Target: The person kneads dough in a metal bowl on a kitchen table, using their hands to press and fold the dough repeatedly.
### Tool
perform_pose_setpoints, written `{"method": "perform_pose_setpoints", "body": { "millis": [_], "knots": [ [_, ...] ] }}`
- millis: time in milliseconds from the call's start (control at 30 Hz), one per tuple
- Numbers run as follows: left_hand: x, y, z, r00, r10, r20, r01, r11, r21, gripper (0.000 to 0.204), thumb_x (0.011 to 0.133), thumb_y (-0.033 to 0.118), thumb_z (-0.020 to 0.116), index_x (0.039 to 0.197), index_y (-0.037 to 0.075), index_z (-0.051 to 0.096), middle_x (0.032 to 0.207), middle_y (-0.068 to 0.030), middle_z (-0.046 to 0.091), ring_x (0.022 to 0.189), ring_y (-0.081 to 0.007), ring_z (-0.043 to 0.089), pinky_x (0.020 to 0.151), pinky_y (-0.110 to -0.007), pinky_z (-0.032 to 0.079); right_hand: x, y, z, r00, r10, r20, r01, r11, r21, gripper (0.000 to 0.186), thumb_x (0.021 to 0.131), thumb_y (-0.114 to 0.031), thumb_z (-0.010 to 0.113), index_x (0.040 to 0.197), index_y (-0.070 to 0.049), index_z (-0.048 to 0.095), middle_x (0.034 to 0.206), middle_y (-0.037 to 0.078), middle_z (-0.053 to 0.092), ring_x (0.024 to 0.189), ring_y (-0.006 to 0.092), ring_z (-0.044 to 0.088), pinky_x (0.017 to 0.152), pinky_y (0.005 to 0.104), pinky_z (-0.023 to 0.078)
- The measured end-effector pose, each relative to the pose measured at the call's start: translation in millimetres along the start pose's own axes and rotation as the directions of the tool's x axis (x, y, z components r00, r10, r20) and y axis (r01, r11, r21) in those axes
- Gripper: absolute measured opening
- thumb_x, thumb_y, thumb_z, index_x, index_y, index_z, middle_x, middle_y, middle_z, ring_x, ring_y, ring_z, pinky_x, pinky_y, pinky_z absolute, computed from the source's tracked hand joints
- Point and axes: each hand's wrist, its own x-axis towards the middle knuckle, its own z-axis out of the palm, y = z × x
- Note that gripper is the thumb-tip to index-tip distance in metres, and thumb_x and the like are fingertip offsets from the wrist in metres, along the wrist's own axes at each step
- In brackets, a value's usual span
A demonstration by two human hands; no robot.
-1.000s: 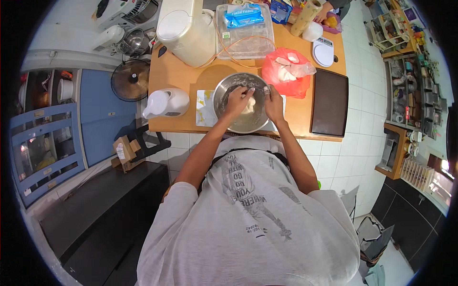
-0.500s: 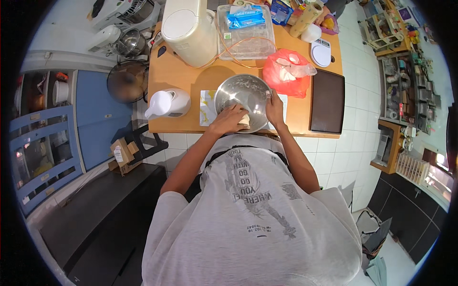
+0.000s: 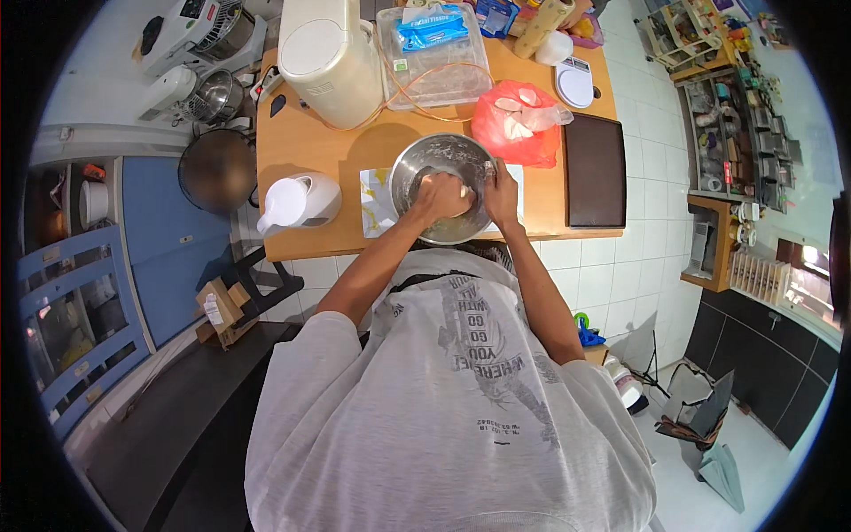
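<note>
A: Where is the dough relative to the fingers?

B: The pale dough (image 3: 464,209) lies directly under the left hand (image 3: 436,197), inside the steel mixing bowl (image 3: 450,151); a little shows past the knuckles.

A: Is that hand gripping it?

B: I can't tell. Its fingers are curled in, fist-like, against the dough, but their tips are out of sight.

A: And the right hand (image 3: 501,193)?

B: Its fingers grasp the bowl's rim on the right side.

A: How do the arms run?

B: Both come forward from the short sleeves, angling inward. The left reaches over the near rim with the back of its hand up; the right stays outside the bowl, hand upright at its edge.

A: What else is hidden?

B: Most of the dough, and the middle of the patterned sheet (image 3: 376,202) beneath the bowl.

A: Further out on the bench (image 3: 542,199)?

B: A red plastic bag (image 3: 486,133) just beyond the right hand, its contents hard to make out, a dark tray (image 3: 596,173) right of that, and a white jug (image 3: 317,200) at left.
</note>
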Motion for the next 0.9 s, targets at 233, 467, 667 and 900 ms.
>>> {"method": "perform_pose_setpoints", "body": {
  "millis": [233,467,667,900],
  "knots": [
    [-17,-7,-9,0.893,0.059,-0.447,-0.271,0.863,-0.427,0.022,0.098,0.024,0.072,0.106,0.004,0.07,0.115,-0.0193,0.064,0.114,-0.0406,0.061,0.101,-0.05,0.05,-11,-3,-2,0.996,0.086,0.022,-0.087,0.995,0.053,0.027,0.109,-0.02,0.052,0.127,-0.001,0.06,0.1,0.033,0.072,0.098,0.0534,0.068,0.082,0.0582,0.052],
    [-61,-26,-45,0.979,-0.058,-0.195,-0.078,0.777,-0.625,0.029,0.088,0.016,0.08,0.111,0.004,0.068,0.119,-0.0182,0.067,0.119,-0.0407,0.061,0.103,-0.052,0.048,-17,18,-1,0.996,0.08,0.043,-0.083,0.994,0.065,0.029,0.111,-0.024,0.051,0.125,0.0,0.06,0.103,0.033,0.072,0.1,0.0522,0.069,0.084,0.0555,0.053],
    [-37,-18,-17,0.911,0.306,-0.277,-0.383,0.876,-0.292,0.064,0.081,0.019,0.086,0.136,0.003,0.057,0.133,-0.0233,0.061,0.133,-0.0416,0.056,0.108,-0.052,0.048,-25,23,1,0.996,0.078,0.04,-0.083,0.987,0.14,0.037,0.113,-0.029,0.05,0.134,0.0,0.059,0.108,0.03,0.073,0.104,0.0459,0.072,0.087,0.0478,0.055],
    [-7,-17,2,0.986,0.166,0.036,-0.145,0.933,-0.329,0.085,0.066,0.026,0.093,0.137,0.002,0.055,0.134,-0.0297,0.054,0.128,-0.0501,0.054,0.112,-0.055,0.045,-27,14,-14,0.99,0.065,0.126,-0.082,0.988,0.135,0.038,0.112,-0.024,0.05,0.139,0.0,0.058,0.116,0.032,0.071,0.112,0.0466,0.07,0.096,0.0478,0.053]
  ]
}}
